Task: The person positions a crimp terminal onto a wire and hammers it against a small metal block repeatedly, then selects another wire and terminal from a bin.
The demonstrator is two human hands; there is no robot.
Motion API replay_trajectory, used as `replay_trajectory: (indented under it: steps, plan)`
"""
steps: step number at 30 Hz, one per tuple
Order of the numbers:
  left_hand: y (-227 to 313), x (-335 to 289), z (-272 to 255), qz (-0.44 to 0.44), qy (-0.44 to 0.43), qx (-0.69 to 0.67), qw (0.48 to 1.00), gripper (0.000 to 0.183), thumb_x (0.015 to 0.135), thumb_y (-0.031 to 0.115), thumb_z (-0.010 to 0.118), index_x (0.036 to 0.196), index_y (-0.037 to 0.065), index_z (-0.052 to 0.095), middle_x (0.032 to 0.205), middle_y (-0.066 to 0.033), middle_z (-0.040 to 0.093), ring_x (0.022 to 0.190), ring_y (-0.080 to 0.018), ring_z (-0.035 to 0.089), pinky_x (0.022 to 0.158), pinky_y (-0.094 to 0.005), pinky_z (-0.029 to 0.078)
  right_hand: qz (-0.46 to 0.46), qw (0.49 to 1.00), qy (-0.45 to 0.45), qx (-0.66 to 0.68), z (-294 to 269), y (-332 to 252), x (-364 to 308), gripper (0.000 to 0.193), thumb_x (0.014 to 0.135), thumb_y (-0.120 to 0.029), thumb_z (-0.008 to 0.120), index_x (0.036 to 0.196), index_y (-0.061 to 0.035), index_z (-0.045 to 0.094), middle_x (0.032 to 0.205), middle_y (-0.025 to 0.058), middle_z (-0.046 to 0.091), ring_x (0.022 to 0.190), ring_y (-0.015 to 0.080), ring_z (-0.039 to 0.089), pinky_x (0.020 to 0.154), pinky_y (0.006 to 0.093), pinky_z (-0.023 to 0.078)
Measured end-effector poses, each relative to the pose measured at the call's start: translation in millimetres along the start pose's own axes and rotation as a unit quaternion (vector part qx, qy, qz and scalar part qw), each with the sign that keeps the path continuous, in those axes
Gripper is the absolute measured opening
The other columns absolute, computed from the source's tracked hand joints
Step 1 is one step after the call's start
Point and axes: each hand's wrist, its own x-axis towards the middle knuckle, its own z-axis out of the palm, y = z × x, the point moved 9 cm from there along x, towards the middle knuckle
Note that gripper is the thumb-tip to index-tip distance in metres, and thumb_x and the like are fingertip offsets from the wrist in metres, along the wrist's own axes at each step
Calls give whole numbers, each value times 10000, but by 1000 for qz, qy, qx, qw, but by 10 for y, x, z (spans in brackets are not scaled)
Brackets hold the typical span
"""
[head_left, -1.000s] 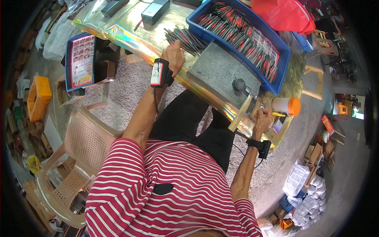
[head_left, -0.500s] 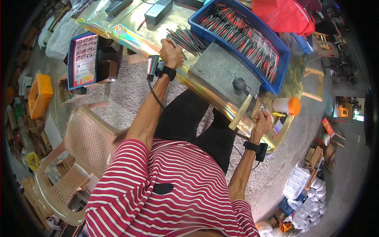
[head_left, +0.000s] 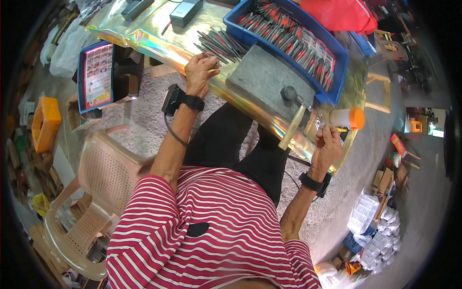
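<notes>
The left hand (head_left: 198, 74) has drawn back from the sticks (head_left: 224, 45) toward the person, and its wrist has rolled, turning the strapped box's (head_left: 171, 99) label out of sight. The right hand (head_left: 328, 144) has shifted rightward, closer beneath the jar (head_left: 345, 119), its curled fingers now straighter.

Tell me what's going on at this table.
Someone in a striped shirt is at a table. The left hand is by a pile of thin dark pieces; whether it grips one is hard to tell. The right hand is at a clear plastic item, its hold unclear, near an orange-lidded jar. Between the hands lies a grey slab, with a pale-handled tool at its right end and a blue tray of similar pieces beyond.
</notes>
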Motion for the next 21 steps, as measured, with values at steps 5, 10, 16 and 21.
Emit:
replay_trajectory:
  steps: [5,10,16,21]
  plan:
    - [179,-458,490,-72,-157,-83,981,150,791,64,550,921,13,498,842,-115,584,707,-137,580,627,-222,515,15,993,-118,15,691,-165,-256,91,790,-62,547,842,12,536,674,33,527,552,71,471,516,173,372]
    - [98,-1033,1020,-182,-269,-161,932,80,807,50,526,880,41,497,878,-141,576,719,-152,592,656,-235,529,21,983,-175,47,1158,-276,-465,83,818,-55,506,843,23,511,685,64,544,545,84,485,499,192,402]
    - [-76,-1386,1300,-273,-302,-213,888,105,805,63,538,885,52,471,897,-133,574,746,-158,587,666,-262,522,-27,981,-174,82,1269,-383,-578,109,838,-92,508,871,11,494,695,50,531,543,66,472,483,177,382]
    - [-189,-1538,1426,-322,-319,-262,852,114,838,101,496,918,21,499,903,-115,569,739,-141,581,660,-225,515,-41,985,-140,95,1178,-433,-607,89,838,-70,503,855,16,487,687,42,520,528,58,456,479,168,373]
